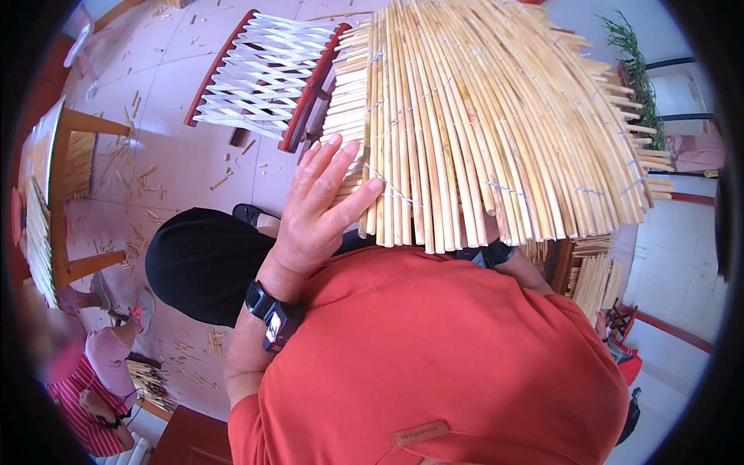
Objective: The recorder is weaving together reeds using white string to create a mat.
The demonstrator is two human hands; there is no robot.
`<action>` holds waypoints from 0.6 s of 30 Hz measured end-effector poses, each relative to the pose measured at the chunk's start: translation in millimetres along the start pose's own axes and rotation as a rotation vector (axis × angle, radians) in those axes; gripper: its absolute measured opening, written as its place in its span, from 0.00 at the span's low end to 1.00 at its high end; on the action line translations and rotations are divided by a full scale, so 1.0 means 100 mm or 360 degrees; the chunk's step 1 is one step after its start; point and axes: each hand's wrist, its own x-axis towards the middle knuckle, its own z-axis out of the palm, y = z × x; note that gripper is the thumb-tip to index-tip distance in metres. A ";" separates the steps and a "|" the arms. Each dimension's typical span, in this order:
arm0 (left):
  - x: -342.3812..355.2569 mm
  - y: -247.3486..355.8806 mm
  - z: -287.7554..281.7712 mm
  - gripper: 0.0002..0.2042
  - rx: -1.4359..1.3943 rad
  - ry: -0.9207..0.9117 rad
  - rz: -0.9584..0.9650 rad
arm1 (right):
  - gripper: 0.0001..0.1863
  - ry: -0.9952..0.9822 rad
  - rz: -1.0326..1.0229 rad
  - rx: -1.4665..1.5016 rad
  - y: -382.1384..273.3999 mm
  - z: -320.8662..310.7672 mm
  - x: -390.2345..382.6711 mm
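Note:
A mat of pale sticks [480, 116], tied with thin cord, spreads over the upper middle and right of the view, above my lap. My left hand [322, 194] rests against the mat's left part, fingers spread and slightly bent, touching the sticks. A dark device is strapped on that wrist. My right hand is hidden beneath the mat's lower edge; only its forearm [523, 275] and a dark wrist strap show there.
A folding stool with white webbing [263, 77] stands behind the mat. Stick offcuts [143, 178] litter the tiled floor. At left are a wooden table [60, 163] and a co-worker in striped clothing [81, 380]. A plant [643, 85] and stick bundles [589, 279] are at right.

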 end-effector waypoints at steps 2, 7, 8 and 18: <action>0.02 0.02 0.04 0.17 -0.0047 -0.0075 -0.0049 | 0.07 -0.0013 -0.0014 0.0025 -0.03 0.00 0.06; 0.05 0.00 0.08 0.20 -0.0417 0.0155 -0.0221 | 0.06 -0.0173 -0.0089 0.0056 -0.10 0.16 0.36; 0.03 -0.03 0.06 0.19 -0.0565 0.0196 -0.0395 | 0.05 -0.0237 -0.0110 0.0066 -0.09 0.22 0.43; -0.44 -0.52 0.04 0.26 -0.2426 0.1038 -0.1422 | 0.03 -0.0722 -0.0222 -0.0339 0.59 0.89 0.80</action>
